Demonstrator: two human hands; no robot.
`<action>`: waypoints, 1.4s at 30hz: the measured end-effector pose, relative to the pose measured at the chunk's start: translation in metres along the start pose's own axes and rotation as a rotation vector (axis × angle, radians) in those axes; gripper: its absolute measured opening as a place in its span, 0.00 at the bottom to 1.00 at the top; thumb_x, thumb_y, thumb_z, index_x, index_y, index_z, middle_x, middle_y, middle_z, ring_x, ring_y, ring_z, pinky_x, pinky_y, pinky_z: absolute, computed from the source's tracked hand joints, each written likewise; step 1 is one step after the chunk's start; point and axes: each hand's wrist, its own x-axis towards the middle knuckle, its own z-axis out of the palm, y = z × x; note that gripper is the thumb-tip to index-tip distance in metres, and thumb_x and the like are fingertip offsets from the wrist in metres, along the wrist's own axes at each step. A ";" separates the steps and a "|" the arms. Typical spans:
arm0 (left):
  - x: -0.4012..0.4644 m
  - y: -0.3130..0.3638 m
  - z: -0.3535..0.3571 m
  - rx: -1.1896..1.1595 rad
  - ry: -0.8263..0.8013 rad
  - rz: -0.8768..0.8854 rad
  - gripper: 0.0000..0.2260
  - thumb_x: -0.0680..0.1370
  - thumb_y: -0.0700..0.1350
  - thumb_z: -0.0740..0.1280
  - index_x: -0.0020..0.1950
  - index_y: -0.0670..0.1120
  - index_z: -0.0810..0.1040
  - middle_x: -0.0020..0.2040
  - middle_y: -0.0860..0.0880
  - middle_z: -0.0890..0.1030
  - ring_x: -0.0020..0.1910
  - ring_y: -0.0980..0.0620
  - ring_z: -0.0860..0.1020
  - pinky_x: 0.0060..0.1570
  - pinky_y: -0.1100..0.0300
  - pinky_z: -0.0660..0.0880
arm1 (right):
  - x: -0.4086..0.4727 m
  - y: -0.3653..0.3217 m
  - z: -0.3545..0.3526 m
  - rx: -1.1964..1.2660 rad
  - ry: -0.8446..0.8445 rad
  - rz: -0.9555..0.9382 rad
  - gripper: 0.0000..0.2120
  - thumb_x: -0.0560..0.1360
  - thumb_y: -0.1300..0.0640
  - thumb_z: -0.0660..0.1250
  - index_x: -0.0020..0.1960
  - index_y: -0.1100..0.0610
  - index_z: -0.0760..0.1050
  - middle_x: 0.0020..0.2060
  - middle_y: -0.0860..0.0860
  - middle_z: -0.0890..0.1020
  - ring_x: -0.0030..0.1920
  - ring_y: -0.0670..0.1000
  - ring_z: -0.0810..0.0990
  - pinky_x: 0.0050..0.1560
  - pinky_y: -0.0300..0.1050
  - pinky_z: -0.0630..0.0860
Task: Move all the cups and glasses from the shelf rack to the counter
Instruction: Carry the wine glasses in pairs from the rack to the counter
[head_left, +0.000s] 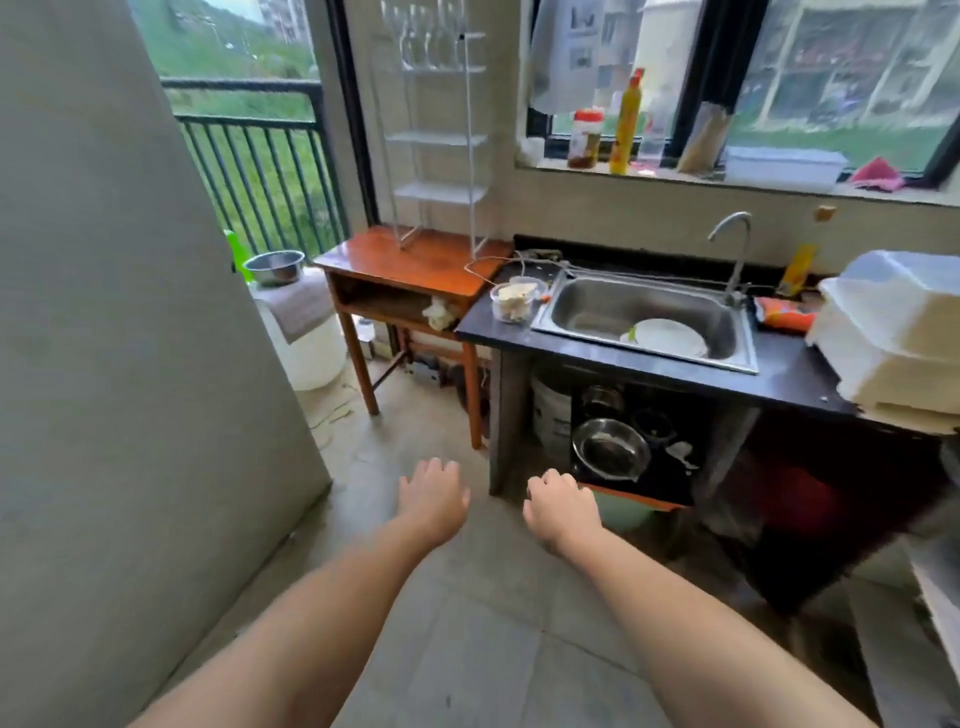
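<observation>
A white wire shelf rack (470, 140) stands on a small wooden table (384, 257) at the back, left of the window. Several clear stemmed glasses (423, 41) stand on its top shelf; the lower shelves look bare. The dark counter (779, 371) with a steel sink (597, 299) runs to the right of the table. My left hand (434, 499) and my right hand (558, 509) reach forward over the floor, well short of the rack. Both hold nothing; the left hand's fingers are spread, the right hand's fingers are loosely curled.
A grey wall (130, 364) blocks the left side. A clear container with food (514, 299) sits on the counter's left corner, a white plate (670, 338) lies in the sink, and white plastic tubs (893, 332) fill the right end. Bottles line the window sill.
</observation>
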 end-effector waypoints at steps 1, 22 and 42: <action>0.007 -0.013 -0.007 0.001 0.001 -0.033 0.16 0.81 0.51 0.56 0.66 0.46 0.70 0.65 0.44 0.73 0.67 0.43 0.70 0.66 0.48 0.67 | 0.006 -0.015 -0.005 -0.009 0.001 -0.025 0.17 0.80 0.51 0.54 0.64 0.58 0.70 0.64 0.57 0.72 0.66 0.59 0.69 0.61 0.53 0.68; 0.306 -0.158 -0.135 -0.064 0.168 -0.144 0.16 0.80 0.52 0.55 0.62 0.47 0.73 0.62 0.46 0.76 0.63 0.45 0.72 0.62 0.49 0.69 | 0.360 -0.159 -0.112 -0.058 0.102 -0.254 0.17 0.81 0.51 0.54 0.64 0.58 0.70 0.62 0.57 0.74 0.62 0.59 0.73 0.58 0.53 0.71; 0.673 -0.175 -0.347 -0.058 0.404 0.263 0.18 0.80 0.51 0.55 0.66 0.45 0.72 0.66 0.44 0.73 0.68 0.44 0.69 0.64 0.48 0.67 | 0.695 -0.188 -0.308 -0.012 0.450 0.053 0.15 0.80 0.54 0.53 0.62 0.57 0.72 0.62 0.56 0.73 0.64 0.58 0.71 0.59 0.52 0.69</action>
